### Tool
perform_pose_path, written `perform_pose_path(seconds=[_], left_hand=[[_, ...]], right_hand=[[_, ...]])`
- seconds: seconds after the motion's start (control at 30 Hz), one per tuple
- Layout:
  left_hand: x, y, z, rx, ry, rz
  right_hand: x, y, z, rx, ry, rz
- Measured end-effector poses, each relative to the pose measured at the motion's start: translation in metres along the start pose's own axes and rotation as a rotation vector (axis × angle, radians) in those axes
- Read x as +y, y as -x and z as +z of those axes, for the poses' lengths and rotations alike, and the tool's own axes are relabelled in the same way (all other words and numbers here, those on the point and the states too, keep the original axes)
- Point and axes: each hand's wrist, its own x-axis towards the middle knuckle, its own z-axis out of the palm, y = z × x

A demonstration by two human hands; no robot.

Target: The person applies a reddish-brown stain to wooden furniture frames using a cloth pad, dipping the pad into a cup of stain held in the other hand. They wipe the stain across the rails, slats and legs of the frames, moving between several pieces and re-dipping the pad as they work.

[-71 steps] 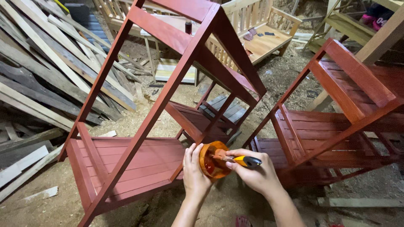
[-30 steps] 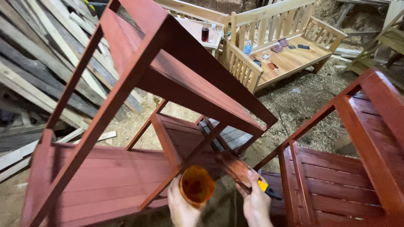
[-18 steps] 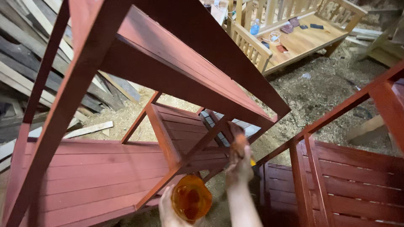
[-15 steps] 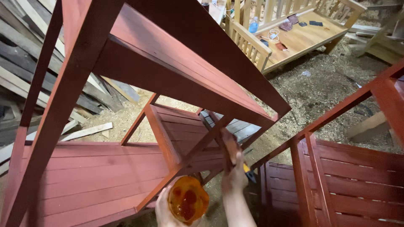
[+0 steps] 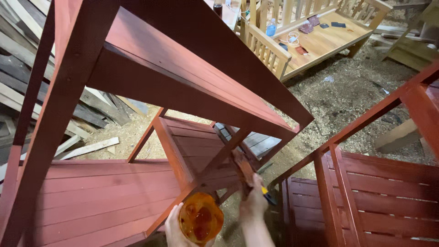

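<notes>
The person's left hand [image 5: 176,228] cups a small round container [image 5: 200,222] of orange-red stain from below and behind, fingers curled around its wall, at the bottom edge of the view. Just to its right, the right hand [image 5: 254,204] is closed around the handle of a paintbrush [image 5: 247,174], whose stained head is pressed up against a slanted brace of the red-painted wooden shelf frame [image 5: 183,82] directly above and ahead of both hands. The container looks light and rigid, but it is open-topped with liquid inside, so it probably needs to stay level and be gripped around the side wall rather than the wet, likely slippery rim. The brush is light and stiff in the handle, soft at the bristles; the handle end toward the wrist is the dry place to hold. The frame looks freshly coated, so its surfaces may be tacky.
</notes>
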Motion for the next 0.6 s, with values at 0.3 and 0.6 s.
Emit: perform_pose_path(seconds=[0.3,0.6], left_hand=[[-0.008,0.006,-0.013,0.062,-0.015,-0.033],[-0.040,0.004,-0.055,-0.014,0.082,-0.132]], right_hand=[[0.012,-0.004,0.009,0.036,0.069,-0.033],[0.105,0.011,-0.055,0.075,0.075,-0.006]])
